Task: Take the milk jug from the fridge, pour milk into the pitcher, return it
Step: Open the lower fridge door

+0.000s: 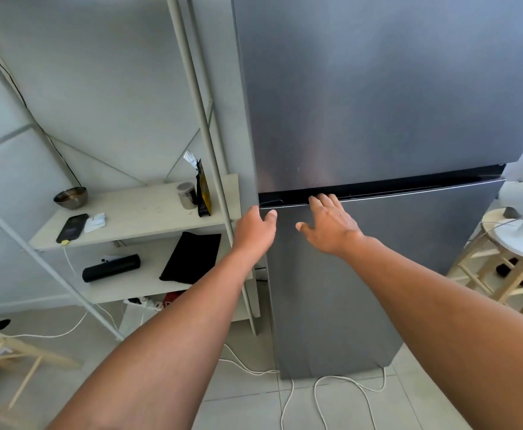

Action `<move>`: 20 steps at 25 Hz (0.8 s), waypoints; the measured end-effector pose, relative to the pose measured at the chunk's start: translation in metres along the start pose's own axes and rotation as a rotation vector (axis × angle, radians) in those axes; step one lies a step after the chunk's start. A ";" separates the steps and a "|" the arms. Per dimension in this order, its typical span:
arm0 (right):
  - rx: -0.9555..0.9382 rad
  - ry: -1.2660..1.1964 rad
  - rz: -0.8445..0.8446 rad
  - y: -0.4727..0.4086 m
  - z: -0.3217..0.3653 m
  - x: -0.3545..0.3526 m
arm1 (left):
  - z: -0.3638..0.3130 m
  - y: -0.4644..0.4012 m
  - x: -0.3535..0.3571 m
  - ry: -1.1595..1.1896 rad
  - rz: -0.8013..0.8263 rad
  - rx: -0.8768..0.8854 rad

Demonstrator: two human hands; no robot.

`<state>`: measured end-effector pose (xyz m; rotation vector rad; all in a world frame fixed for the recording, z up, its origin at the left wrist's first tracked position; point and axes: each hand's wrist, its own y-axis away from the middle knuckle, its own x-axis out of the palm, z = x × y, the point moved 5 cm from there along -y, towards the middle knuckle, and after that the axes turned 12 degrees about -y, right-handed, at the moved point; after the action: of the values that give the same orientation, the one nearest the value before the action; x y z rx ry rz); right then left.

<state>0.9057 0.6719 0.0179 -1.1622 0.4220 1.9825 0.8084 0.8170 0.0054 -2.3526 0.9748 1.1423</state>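
A tall steel-grey fridge (378, 88) fills the middle and right, both doors closed, with a dark gap between the upper and lower door. My left hand (255, 229) grips the top left corner of the lower door (362, 290), fingers curled round its edge and thumb on the front. My right hand (331, 225) lies flat on the same door, straight fingers reaching the top lip at the gap. Neither milk jug nor pitcher is in view.
A pale metal shelf unit (136, 212) stands left of the fridge with a steel bowl (70, 197), a phone (72, 228), a tin and a dark pouch. A wooden stool (502, 268) carrying a white fan is at the right. White cables (331, 386) trail over the tiled floor.
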 end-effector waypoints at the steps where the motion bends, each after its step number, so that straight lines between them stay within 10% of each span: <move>1: 0.010 0.000 -0.002 -0.002 -0.001 0.002 | 0.002 -0.006 0.003 0.040 -0.001 -0.038; 11: 0.084 0.105 -0.107 -0.010 0.005 0.008 | 0.002 -0.027 0.012 0.392 0.018 -0.175; 20: 0.007 -0.076 -0.413 0.059 -0.003 0.010 | 0.024 0.048 0.016 0.358 -0.055 0.094</move>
<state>0.8597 0.6367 0.0022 -1.0671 0.1340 1.6556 0.7685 0.7901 -0.0224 -2.5384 1.0433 0.6490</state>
